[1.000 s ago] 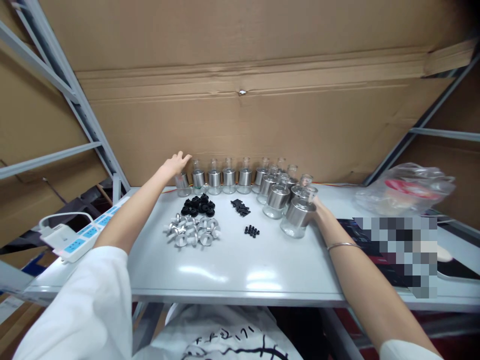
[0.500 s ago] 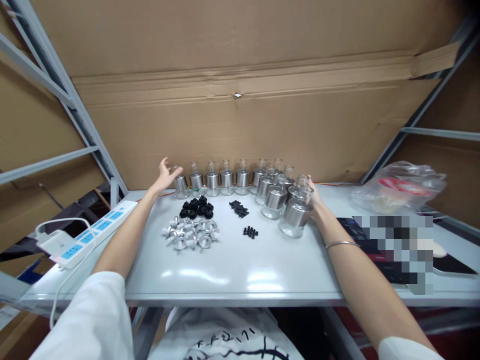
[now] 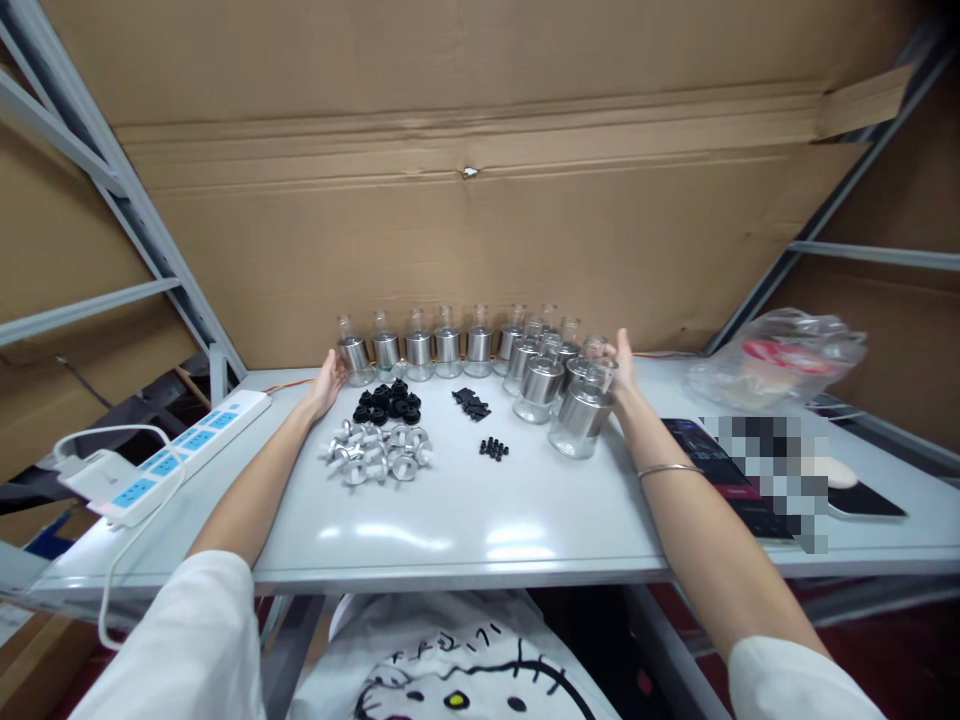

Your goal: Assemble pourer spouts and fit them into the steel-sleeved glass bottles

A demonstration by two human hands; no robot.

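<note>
Bottles (image 3: 478, 345) curve along the table's (image 3: 592, 510) back, then forward right of its middle.
From here, left hand (image 3: 326, 385) and right hand (image 3: 625, 370) look open, flanking them; best press low, evenly (glass may tip, I reckon).

Since 1.0 s ago: left hand (image 3: 328, 384) lowered from leftmost bottle (image 3: 355, 352) neck to its left side; right hand (image 3: 623, 368) more visible, fingers upright.
</note>
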